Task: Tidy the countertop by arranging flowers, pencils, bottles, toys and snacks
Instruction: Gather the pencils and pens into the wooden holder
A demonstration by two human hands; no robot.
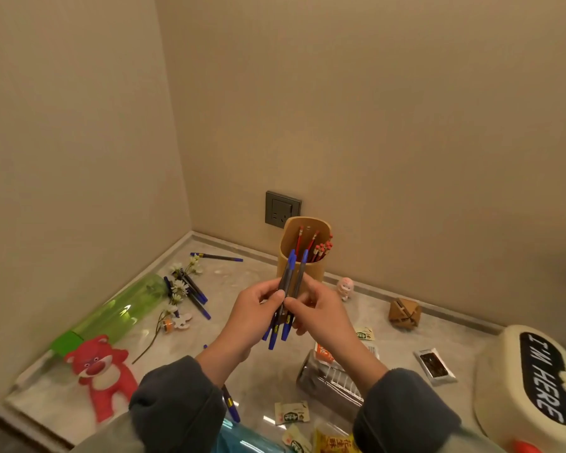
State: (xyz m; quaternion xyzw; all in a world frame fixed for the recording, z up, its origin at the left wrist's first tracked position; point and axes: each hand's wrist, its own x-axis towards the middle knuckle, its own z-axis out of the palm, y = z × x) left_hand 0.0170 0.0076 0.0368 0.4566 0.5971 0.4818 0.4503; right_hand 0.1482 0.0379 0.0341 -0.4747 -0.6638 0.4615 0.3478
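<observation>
Head view: blue pens (287, 273) near-upright in left hand (250, 318) and right hand (322, 317).

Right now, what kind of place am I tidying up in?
Probably a home or flat: a marble-look countertop set into a wall corner, a wall socket above it, and household clutter such as a red bear toy and a wooden pencil holder.
</observation>
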